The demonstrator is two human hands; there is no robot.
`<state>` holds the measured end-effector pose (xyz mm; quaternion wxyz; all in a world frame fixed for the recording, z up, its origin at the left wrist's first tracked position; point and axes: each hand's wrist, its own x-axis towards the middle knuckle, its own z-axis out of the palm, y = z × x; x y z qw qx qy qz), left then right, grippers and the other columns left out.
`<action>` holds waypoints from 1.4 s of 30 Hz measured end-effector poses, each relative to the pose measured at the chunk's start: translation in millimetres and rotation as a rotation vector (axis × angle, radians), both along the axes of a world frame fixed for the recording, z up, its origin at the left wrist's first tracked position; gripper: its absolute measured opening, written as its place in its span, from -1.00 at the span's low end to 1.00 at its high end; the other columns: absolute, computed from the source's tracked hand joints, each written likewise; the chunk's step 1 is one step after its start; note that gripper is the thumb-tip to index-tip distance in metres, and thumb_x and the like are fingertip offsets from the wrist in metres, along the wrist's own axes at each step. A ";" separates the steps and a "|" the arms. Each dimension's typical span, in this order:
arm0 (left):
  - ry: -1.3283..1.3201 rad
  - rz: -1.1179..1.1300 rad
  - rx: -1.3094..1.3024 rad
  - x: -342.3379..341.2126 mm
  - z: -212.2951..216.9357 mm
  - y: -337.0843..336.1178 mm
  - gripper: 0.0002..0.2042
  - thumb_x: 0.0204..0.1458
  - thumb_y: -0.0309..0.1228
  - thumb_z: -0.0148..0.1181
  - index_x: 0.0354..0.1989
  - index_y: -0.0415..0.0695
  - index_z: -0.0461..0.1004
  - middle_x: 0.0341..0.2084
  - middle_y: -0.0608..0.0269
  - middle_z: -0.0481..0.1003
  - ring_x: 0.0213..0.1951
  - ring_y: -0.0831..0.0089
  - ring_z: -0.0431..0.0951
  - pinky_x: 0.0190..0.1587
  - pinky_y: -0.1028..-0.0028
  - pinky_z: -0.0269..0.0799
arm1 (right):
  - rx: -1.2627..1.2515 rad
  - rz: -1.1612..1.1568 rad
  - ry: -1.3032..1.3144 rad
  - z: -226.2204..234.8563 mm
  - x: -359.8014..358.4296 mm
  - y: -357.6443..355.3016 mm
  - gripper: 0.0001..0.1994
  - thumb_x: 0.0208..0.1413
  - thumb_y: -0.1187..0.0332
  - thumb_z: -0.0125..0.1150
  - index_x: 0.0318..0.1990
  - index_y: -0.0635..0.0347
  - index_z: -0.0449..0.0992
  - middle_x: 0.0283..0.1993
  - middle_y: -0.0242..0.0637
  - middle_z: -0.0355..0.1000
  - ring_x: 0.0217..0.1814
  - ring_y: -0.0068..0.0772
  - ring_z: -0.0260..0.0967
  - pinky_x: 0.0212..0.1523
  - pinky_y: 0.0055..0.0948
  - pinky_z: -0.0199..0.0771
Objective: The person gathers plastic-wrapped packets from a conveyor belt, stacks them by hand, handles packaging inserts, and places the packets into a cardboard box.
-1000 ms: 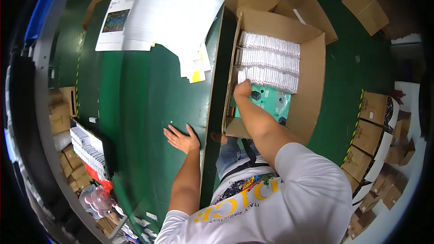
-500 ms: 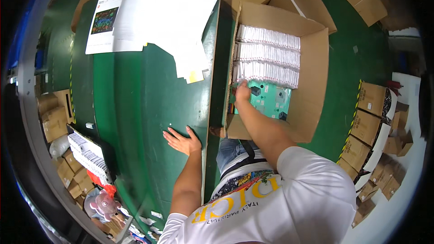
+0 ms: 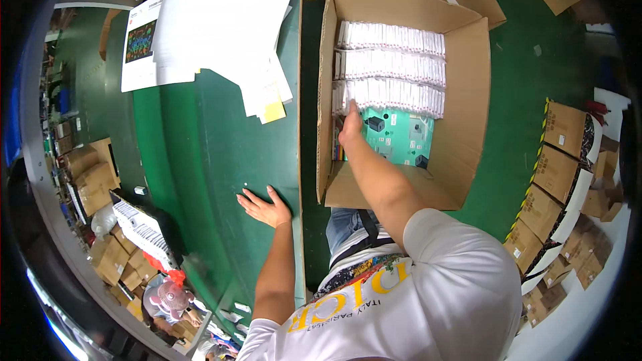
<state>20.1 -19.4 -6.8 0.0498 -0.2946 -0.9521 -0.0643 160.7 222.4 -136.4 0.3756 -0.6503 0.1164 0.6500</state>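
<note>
Thin white packets (image 3: 394, 97), rowed in cardboard carton (image 3: 465, 93), prob. light, stiffish & slick, best held by top edges; R hand (image 3: 350, 127) at nearest row (can't tell if fingers pinch), L hand (image 3: 269, 211) fingers spread on green tabletop (image 3: 221, 134).

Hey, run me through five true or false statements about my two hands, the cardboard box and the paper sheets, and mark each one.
1. The right hand is inside the open cardboard box. True.
2. The left hand grips the rim of the box. False: it rests with spread fingers on the green table.
3. The white packets stand in three rows. True.
4. The large white sheets lie in the box. False: they lie on the table.
5. The packets hide the green printed item completely. False: much of it shows beside the nearest row.
</note>
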 end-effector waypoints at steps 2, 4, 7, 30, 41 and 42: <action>-0.156 0.068 0.174 -5.7 4.9 3.8 -0.28 0.12 -0.10 0.10 0.34 -0.23 -0.02 0.33 -0.16 -0.05 0.36 -0.05 -0.09 0.34 0.08 -0.16 | -0.027 0.099 -0.013 -7.6 3.9 -0.6 -0.31 0.09 -0.09 0.15 0.26 0.19 0.23 0.23 -0.25 0.25 0.13 -0.31 0.26 0.18 -0.24 0.21; -0.358 0.155 0.435 11.3 40.3 37.7 -0.33 0.16 -0.20 0.09 0.34 -0.26 -0.03 0.34 -0.12 -0.05 0.35 0.02 -0.03 0.35 0.14 -0.13 | -0.056 0.231 -0.010 -15.1 10.6 -7.2 -0.29 0.04 -0.15 0.18 0.21 0.19 0.29 0.09 -0.30 0.34 -0.01 -0.40 0.31 0.04 -0.30 0.30; -0.540 0.050 0.698 46.3 97.9 88.7 -0.40 0.19 -0.35 0.03 0.34 -0.25 -0.03 0.33 0.02 0.02 0.35 0.19 0.02 0.34 0.22 -0.12 | -0.047 0.497 -0.076 -30.5 21.3 -13.9 -0.26 -0.01 -0.25 0.18 0.08 0.27 0.37 -0.09 -0.36 0.39 -0.33 -0.46 0.28 -0.29 -0.37 0.34; -1.650 0.766 0.600 138.8 -90.3 244.7 -0.75 0.21 -0.18 -0.13 -0.24 -0.03 0.45 -0.35 0.36 0.49 -0.27 0.45 0.45 -0.24 0.41 0.36 | 0.137 0.662 -0.042 -7.5 56.2 9.0 -0.47 0.00 -0.05 0.29 -0.18 0.34 0.50 -0.34 -0.25 0.48 -0.38 -0.41 0.38 -0.40 -0.35 0.37; -1.665 0.735 0.646 140.3 -83.3 257.7 -0.62 0.25 -0.10 -0.17 -0.07 -0.15 0.42 -0.20 0.23 0.48 -0.15 0.34 0.43 -0.04 0.38 0.33 | 0.133 0.669 -0.196 -8.7 54.5 12.0 -0.42 -0.05 -0.11 0.31 -0.20 0.36 0.52 -0.30 -0.21 0.52 -0.38 -0.36 0.42 -0.37 -0.40 0.40; -1.665 0.819 0.544 141.2 -75.9 263.2 -0.59 0.25 -0.09 -0.18 0.00 -0.16 0.39 -0.13 0.22 0.46 -0.09 0.33 0.42 0.00 0.39 0.33 | 0.137 0.676 -0.196 -8.8 55.8 15.1 -0.42 -0.05 -0.11 0.31 -0.20 0.36 0.52 -0.30 -0.21 0.52 -0.38 -0.36 0.42 -0.37 -0.40 0.40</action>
